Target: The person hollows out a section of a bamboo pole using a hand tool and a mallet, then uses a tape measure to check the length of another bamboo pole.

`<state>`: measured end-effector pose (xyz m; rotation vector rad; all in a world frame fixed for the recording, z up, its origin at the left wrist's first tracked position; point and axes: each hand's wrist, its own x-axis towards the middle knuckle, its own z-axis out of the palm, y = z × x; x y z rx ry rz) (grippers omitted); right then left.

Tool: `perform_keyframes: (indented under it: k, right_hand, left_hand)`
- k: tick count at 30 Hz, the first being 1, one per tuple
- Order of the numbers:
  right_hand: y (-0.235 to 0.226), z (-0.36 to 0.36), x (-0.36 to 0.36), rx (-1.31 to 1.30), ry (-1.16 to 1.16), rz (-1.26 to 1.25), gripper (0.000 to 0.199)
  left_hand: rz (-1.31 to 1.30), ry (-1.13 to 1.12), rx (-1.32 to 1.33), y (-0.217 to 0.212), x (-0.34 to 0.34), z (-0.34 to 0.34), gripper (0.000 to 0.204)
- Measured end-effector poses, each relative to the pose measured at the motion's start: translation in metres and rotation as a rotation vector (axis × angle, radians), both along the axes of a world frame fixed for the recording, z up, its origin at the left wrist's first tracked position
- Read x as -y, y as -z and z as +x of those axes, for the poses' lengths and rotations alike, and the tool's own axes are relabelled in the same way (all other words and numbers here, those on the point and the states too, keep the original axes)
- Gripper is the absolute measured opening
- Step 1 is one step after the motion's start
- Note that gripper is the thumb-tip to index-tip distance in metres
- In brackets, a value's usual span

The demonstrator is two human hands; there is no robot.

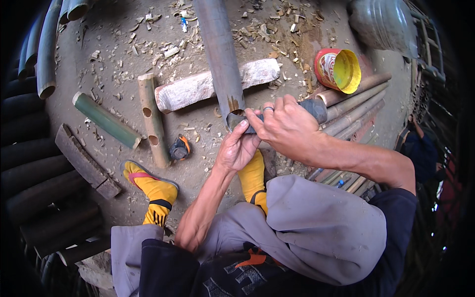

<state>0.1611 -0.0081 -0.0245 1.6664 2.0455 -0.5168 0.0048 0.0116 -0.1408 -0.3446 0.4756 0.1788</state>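
A long grey-brown bamboo pole (pixel 220 54) reaches from the far side to my hands, its near end notched and stained dark. My right hand (pixel 284 121), a ring on one finger, is closed over a dark tool (pixel 313 110) with a thick grey-black handle that sticks out to the right. The tool's other end lies against the pole's cut end. My left hand (pixel 237 148) is closed there from below, its thumb pressed on the tool's dark front part. My fingers hide most of the tool, so its exact kind does not show.
A pale wooden block (pixel 198 91) supports the pole. Left of it lie a bamboo piece with two holes (pixel 150 119), a green bamboo length (pixel 106 120) and an orange-black tool (pixel 180 147). A red tin (pixel 326 69) and bamboo poles (pixel 356 106) lie right. Chips litter the ground.
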Motion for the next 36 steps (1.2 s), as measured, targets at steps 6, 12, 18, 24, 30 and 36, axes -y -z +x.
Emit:
perform_keyframes:
  k: [6,12,18,24,30,36]
  right_hand:
    - [0.002,-0.004,-0.036,0.067,-0.351,-0.101,0.024]
    - [0.029,0.049,-0.018,-0.164,-0.186,-0.213,0.014]
    - [0.041,0.052,0.038,-0.487,0.187,-0.326,0.044]
    - [0.05,0.004,0.076,-0.741,0.677,-0.346,0.05]
    - [0.057,-0.074,0.076,-0.824,1.076,-0.293,0.038]
    - [0.044,-0.031,0.081,-0.604,0.857,-0.167,0.038]
  left_hand:
    - [-0.09,-0.153,-0.001,0.008,0.009,-0.004,0.037]
    - [-0.133,-0.257,-0.099,-0.003,0.026,0.036,0.025]
    - [0.078,0.151,-0.484,-0.028,0.034,0.036,0.026]
    - [0.249,0.651,-0.589,-0.033,-0.001,0.02,0.029]
    - [0.421,1.15,-0.474,-0.017,-0.046,0.007,0.027]
    - [0.226,0.81,-0.467,-0.008,-0.017,0.012,0.023]
